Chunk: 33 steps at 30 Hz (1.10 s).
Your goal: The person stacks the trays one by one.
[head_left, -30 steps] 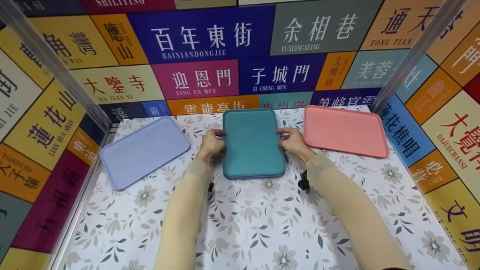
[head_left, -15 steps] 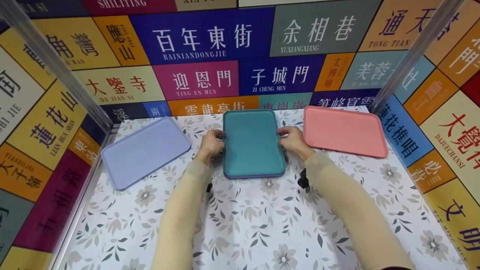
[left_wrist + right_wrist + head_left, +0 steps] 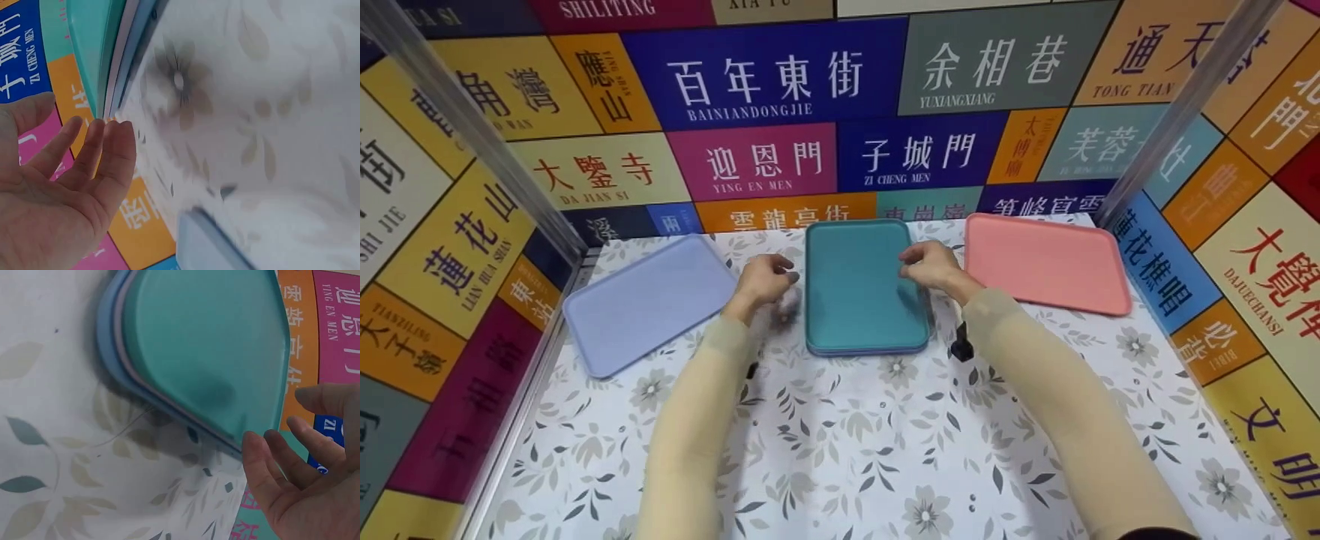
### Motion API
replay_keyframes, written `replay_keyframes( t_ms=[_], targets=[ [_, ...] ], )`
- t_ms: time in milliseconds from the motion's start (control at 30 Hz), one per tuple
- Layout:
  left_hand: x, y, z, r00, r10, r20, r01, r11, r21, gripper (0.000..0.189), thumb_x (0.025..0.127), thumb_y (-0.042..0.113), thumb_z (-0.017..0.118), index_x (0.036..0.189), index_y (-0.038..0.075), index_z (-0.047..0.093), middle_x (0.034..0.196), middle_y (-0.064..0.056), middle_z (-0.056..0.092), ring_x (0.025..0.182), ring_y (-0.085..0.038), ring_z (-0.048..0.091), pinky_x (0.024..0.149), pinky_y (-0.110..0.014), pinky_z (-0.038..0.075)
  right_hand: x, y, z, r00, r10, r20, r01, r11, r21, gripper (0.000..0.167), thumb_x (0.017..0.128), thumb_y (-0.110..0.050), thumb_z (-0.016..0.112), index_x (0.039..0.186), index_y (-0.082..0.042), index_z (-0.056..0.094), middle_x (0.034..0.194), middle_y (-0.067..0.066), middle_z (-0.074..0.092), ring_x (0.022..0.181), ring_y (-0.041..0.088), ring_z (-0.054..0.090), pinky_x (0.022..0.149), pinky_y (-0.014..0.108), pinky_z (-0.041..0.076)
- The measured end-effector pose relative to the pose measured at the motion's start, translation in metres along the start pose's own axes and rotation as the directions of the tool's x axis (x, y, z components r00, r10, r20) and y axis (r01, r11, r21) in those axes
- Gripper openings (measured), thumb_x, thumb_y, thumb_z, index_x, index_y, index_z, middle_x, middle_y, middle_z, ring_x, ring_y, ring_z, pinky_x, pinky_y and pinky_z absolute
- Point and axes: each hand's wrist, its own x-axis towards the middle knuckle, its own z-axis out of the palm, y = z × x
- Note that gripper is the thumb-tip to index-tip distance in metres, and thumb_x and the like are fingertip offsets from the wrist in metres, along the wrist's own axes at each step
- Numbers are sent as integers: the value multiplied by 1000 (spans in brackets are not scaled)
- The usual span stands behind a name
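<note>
A teal tray (image 3: pixel 866 289) lies on top of a stack at the middle back of the table. Under it, the right wrist view shows the edges of a pale lilac tray (image 3: pixel 119 320) and a blue tray (image 3: pixel 107 337). My left hand (image 3: pixel 765 281) is left of the stack, fingers loosely bent and holding nothing. Over the stack's right edge hovers my right hand (image 3: pixel 934 266), its fingers relaxed and spread in the right wrist view. A lavender tray (image 3: pixel 649 304) lies angled at the left, and a pink tray (image 3: pixel 1046 262) at the right.
The table (image 3: pixel 847 450) has a white cloth with grey leaves and flowers. Panels with colourful lettering (image 3: pixel 765 75) enclose the back and both sides, and clear posts (image 3: pixel 1192 105) stand at the corners.
Both hands have let go of the stack's sides. The left hand has moved off to the left; the right has lifted slightly over the edge. The trays stay where they were.
</note>
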Motion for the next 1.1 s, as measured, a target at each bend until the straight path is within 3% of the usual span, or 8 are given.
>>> replay_keyframes(
  t_ms=[167, 333, 433, 533, 600, 733, 900, 1100],
  targets=[
    [-7, -9, -17, 999, -20, 30, 20, 1000, 15, 46, 108, 28, 67, 146, 1, 70, 136, -23, 76, 104, -24, 70, 89, -37, 63, 3, -17, 9, 999, -24, 37, 23, 1000, 13, 49, 101, -17, 73, 147, 0, 71, 149, 24, 70, 137, 39, 67, 118, 52, 57],
    [-14, -23, -38, 999, -7, 42, 5, 999, 44, 48, 109, 28, 67, 148, 0, 69, 143, -25, 74, 114, -32, 73, 95, -44, 66, 5, -36, 22, 996, -38, 81, 33, 997, 66, 50, 101, -17, 76, 148, -1, 69, 145, 22, 71, 120, 32, 71, 96, 42, 65],
    [-18, -30, -50, 999, -14, 39, 13, 999, 34, 48, 109, 27, 67, 148, 0, 69, 143, -26, 73, 112, -32, 73, 88, -39, 66, 6, -47, 29, 993, -46, 106, 34, 993, 112, 50, 102, -15, 76, 149, -1, 68, 142, 21, 71, 109, 27, 71, 87, 37, 66],
    [-22, -35, -61, 999, -38, 35, 37, 999, 19, 48, 109, 27, 67, 148, 1, 68, 143, -26, 73, 109, -29, 71, 80, -29, 62, 8, -56, 36, 990, -46, 131, 19, 979, 201, 52, 101, -12, 77, 150, -1, 67, 137, 19, 71, 104, 22, 71, 87, 40, 69],
    [-24, -39, -69, 998, -51, 34, 51, 999, 14, 48, 109, 27, 67, 149, 1, 68, 143, -26, 73, 109, -27, 70, 77, -25, 61, 8, -62, 42, 988, -38, 148, -1, 966, 257, 52, 100, -10, 76, 151, -1, 66, 134, 18, 71, 105, 21, 72, 89, 42, 70],
    [-31, -45, -85, 996, -81, 33, 82, 997, -9, 49, 109, 26, 67, 151, 1, 67, 145, -26, 72, 115, -30, 69, 77, -26, 66, 11, -74, 55, 982, -22, 185, -45, 937, 347, 54, 101, -9, 77, 153, 0, 64, 134, 18, 73, 123, 37, 75, 93, 45, 71],
    [-44, -50, -108, 988, -143, 62, 146, 988, -54, 51, 111, 27, 65, 154, -1, 63, 148, -29, 68, 128, -38, 67, 91, -38, 71, 13, -85, 68, 974, -23, 225, -71, 914, 399, 59, 101, -11, 80, 156, 1, 61, 141, 21, 71, 137, 44, 70, 104, 54, 68],
    [-61, -70, -137, 977, -198, 81, 206, 973, -105, 56, 113, 28, 62, 160, -2, 56, 158, -30, 61, 136, -43, 65, 103, -44, 69, 14, -100, 88, 961, -56, 269, -77, 884, 460, 59, 101, -13, 82, 155, -3, 60, 148, 23, 68, 140, 44, 69, 104, 57, 68]
  ],
)
